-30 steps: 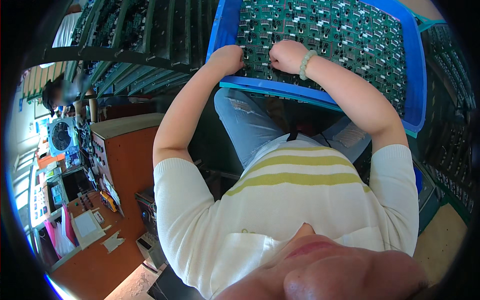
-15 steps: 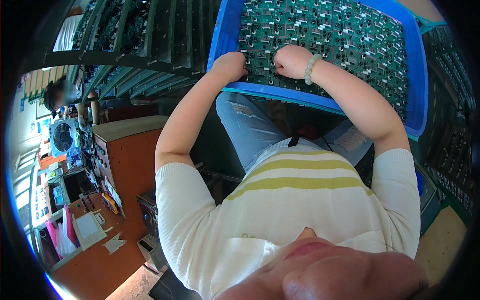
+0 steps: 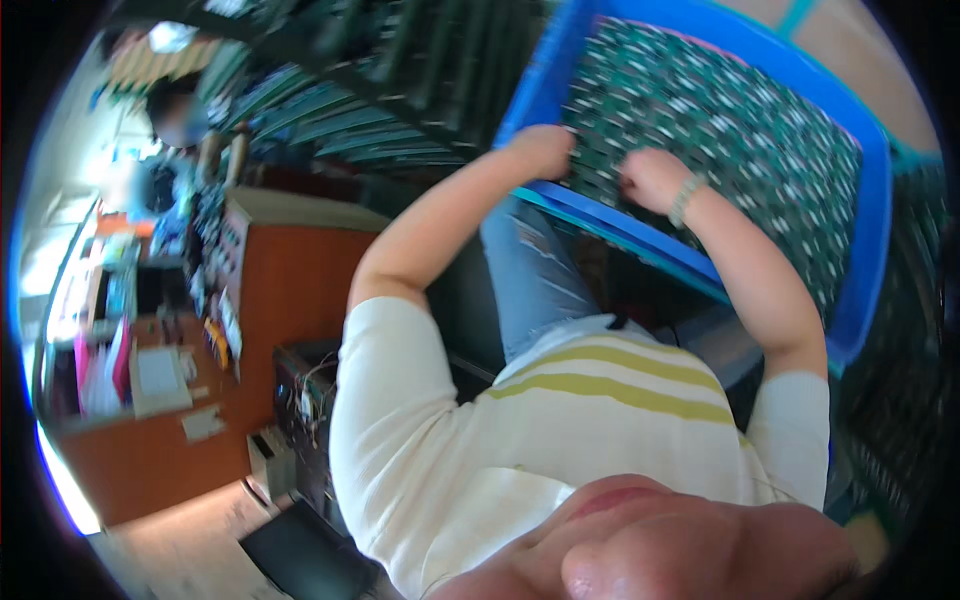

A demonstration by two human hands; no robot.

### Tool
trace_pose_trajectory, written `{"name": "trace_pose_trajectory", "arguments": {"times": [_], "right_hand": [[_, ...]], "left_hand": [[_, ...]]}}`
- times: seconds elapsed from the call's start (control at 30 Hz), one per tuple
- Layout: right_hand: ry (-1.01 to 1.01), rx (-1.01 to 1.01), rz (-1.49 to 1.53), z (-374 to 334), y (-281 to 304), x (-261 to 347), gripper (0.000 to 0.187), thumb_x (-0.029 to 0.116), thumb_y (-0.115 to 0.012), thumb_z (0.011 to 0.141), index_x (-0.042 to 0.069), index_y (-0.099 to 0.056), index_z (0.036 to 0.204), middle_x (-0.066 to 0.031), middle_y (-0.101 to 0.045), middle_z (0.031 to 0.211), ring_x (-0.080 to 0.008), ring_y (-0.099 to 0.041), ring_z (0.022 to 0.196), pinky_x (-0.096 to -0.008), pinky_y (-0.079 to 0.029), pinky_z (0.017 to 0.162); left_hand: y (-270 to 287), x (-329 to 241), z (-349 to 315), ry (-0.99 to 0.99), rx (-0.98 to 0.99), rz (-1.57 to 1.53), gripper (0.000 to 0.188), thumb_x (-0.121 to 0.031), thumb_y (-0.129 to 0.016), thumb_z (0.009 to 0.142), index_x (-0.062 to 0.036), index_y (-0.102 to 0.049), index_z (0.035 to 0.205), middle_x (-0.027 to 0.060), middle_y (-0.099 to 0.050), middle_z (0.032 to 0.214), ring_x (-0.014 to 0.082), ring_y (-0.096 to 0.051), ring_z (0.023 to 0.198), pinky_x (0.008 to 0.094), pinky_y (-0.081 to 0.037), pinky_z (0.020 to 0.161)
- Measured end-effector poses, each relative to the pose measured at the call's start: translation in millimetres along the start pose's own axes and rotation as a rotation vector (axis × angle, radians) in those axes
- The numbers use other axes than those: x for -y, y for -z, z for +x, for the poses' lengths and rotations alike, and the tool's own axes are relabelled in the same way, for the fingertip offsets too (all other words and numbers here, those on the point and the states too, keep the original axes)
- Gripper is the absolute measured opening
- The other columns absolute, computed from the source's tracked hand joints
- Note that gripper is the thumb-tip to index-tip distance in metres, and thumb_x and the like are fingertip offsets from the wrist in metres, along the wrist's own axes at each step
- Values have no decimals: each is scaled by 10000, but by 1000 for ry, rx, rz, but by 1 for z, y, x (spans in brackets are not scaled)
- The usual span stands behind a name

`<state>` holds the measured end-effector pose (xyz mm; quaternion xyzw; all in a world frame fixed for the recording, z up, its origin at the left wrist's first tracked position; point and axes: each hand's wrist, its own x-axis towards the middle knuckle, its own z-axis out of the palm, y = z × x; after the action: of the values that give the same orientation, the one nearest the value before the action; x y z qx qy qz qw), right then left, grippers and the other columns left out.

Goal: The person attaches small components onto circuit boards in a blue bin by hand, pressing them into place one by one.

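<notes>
crate: blue plastic crate [image 3: 872, 250], upper right of view, tilted; long axis runs from upper left down to lower right, near rim toward the person's lap.
boards: green circuit boards [image 3: 740, 160] packed on edge in rows, filling the crate; rows run along the crate's long axis. Picture is motion-blurred, single boards can't be told apart.
racks: shelves of more green boards [image 3: 330, 90] upper left, behind the crate.
bench: orange-brown workbench [image 3: 290, 290] at left, papers and small gear on it, too blurred to name.
torso: cream shirt with yellow-green stripes [image 3: 610, 385], blue jeans [image 3: 525, 280] below the crate rim.
left hand: left hand [image 3: 542, 150] at the crate's near-left corner, fingers curled into a loose fist on the board tops, touching them; whether it pinches a board, cannot tell.
right hand: right hand [image 3: 648, 178] just beside the left, inside the near rim, fingers curled down onto the boards; grip unclear.
wrist: pale beaded bracelet [image 3: 684, 198] on the right wrist.
</notes>
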<state>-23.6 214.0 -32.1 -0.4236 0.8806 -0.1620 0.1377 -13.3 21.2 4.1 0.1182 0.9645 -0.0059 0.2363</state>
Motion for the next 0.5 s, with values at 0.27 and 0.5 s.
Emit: {"name": "trace_pose_trajectory", "arguments": {"times": [0.27, 0.5], "right_hand": [[-2, 42, 27, -9, 7, 7, 105, 157, -617, 631, 56, -640, 652, -174, -579, 663, -323, -572, 660, -399, -465, 623], [-16, 53, 25, -5, 11, 7, 116, 160, -625, 628, 53, -646, 669, -166, -584, 664, -314, -574, 652, -386, -466, 622]], "left_hand": [[-15, -1, 7, 20, -41, 10, 187, -143, -616, 647, -42, -642, 803, 145, -617, 878, 288, -594, 842, 384, -484, 699], [-1, -10, -3, 23, -4, -13, 200, -119, -600, 649, -37, -641, 827, 150, -614, 897, 296, -589, 869, 386, -482, 712]]}}
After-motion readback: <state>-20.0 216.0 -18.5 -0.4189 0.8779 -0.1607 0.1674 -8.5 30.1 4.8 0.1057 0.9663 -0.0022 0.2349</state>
